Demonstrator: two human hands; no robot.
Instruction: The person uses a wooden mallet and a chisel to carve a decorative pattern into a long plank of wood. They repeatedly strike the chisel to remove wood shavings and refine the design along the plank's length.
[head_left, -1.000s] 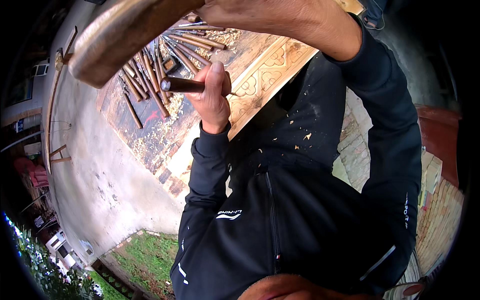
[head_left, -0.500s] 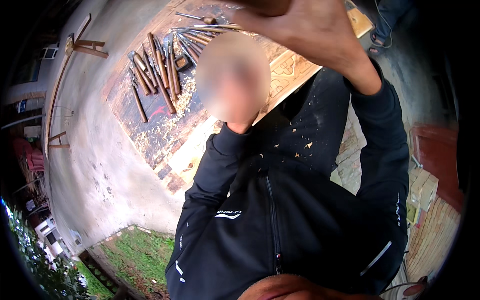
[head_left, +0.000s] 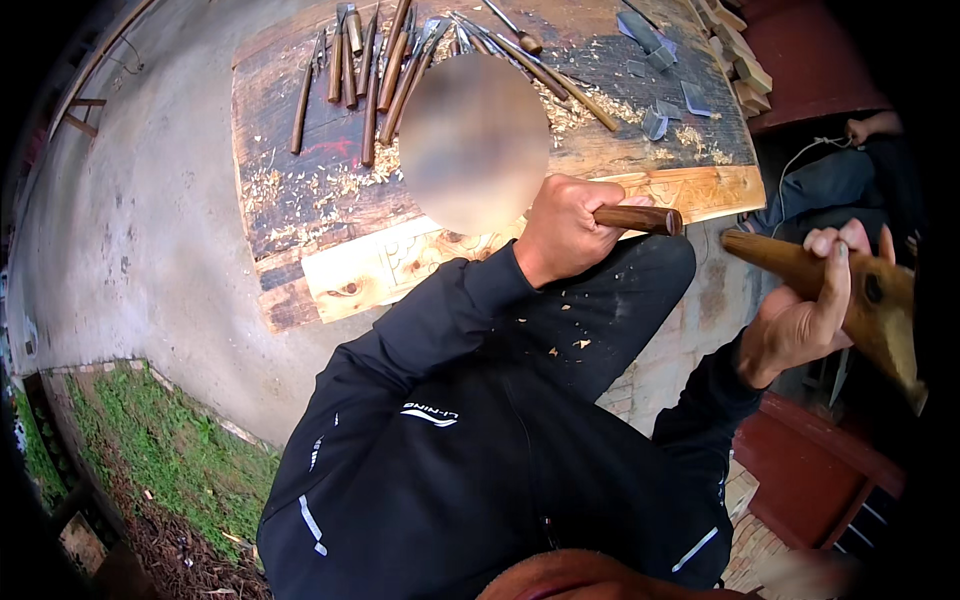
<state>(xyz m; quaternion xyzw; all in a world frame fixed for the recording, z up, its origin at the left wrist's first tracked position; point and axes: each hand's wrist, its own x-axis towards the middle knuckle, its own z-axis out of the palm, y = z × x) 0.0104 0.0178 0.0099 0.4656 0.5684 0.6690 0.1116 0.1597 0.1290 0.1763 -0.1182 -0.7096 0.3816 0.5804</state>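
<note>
My left hand (head_left: 570,225) is closed round a chisel, over the near edge of the table. The chisel's brown wooden handle (head_left: 645,219) sticks out to the right of the fist; its blade is hidden behind a blurred patch. Off to the right, my right hand (head_left: 800,325) grips a yellowish wooden mallet (head_left: 770,257) with a dark hole in its side. The mallet is raised and tilted, apart from the chisel. Below the left hand lies a long pale board (head_left: 335,277) with carved or drawn patterns, along the table's near edge.
Several wooden-handled chisels (head_left: 370,110) lie on the worn table (head_left: 270,200) among wood shavings (head_left: 270,190). Grey blocks (head_left: 655,122) sit toward the far right. Wood offcuts (head_left: 750,75) are stacked beyond. Another person's leg (head_left: 820,190) and hand (head_left: 875,125) are at the right.
My right hand has come down from over the table to the lower right, where the mallet now shows in it. The view has turned, and the chisel handle in my left fist now shows.
</note>
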